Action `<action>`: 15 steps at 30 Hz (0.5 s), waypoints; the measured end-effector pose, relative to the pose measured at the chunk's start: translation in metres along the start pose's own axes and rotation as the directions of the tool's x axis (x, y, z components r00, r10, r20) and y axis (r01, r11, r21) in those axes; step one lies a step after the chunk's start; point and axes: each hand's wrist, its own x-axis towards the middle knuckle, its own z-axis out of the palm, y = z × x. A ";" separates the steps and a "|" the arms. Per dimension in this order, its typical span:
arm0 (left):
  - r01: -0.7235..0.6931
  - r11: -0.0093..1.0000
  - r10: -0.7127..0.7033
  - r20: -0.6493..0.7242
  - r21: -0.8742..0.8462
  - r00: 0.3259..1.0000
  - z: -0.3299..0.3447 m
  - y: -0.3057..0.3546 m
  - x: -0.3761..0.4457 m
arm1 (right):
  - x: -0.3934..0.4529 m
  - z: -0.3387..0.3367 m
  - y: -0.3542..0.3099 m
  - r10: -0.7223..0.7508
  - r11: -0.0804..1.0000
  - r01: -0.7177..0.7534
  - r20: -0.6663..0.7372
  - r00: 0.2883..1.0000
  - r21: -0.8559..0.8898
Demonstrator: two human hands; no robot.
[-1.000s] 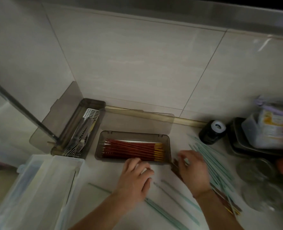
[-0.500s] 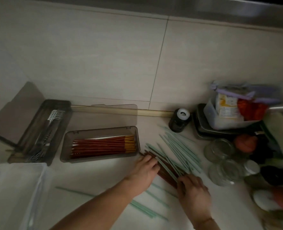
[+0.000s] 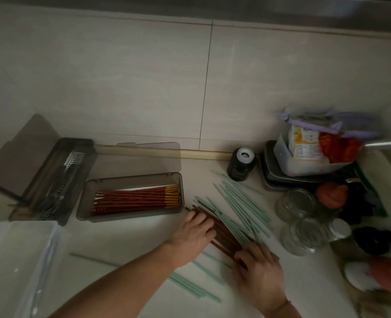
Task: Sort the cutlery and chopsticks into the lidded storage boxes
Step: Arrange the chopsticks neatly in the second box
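Dark red chopsticks (image 3: pixel 222 234) lie bundled on the table (image 3: pixel 125 244), right of the open chopstick box (image 3: pixel 130 196). Left hand (image 3: pixel 194 230) and right hand (image 3: pixel 258 269) each curl fingers round the bundle, at its far and near ends. Mint chopsticks (image 3: pixel 242 203) lie scattered just right.

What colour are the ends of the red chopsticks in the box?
Yellow-gold ends, on the right side of the box, head view.

Both forearms were bare, with no sleeve reaching into view. The left hand (image 3: pixel 195 232) wore no glove or ring that showed. The right hand (image 3: pixel 260 271) was likewise ungloved, with a thin orange-brown band (image 3: pixel 281 305) round its wrist.
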 end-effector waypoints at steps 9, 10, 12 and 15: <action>0.295 0.939 -0.340 -0.347 -0.176 0.874 -0.020 0.002 -0.042 | 0.010 -0.009 -0.003 -0.147 0.989 0.149 -0.192 0.970 -0.005; 0.370 0.892 -0.448 -0.396 -0.259 0.802 -0.023 -0.003 -0.053 | 0.021 -0.014 -0.010 -0.135 0.990 0.142 -0.201 0.970 0.022; 0.517 0.755 -0.655 -0.434 -0.404 0.618 -0.027 -0.019 -0.075 | 0.050 -0.024 -0.031 -0.105 0.989 0.125 -0.215 0.971 0.082; 0.717 0.536 -0.843 -0.320 -0.446 0.432 -0.026 -0.043 -0.100 | 0.103 -0.028 -0.078 -0.131 0.977 0.158 -0.188 0.974 0.141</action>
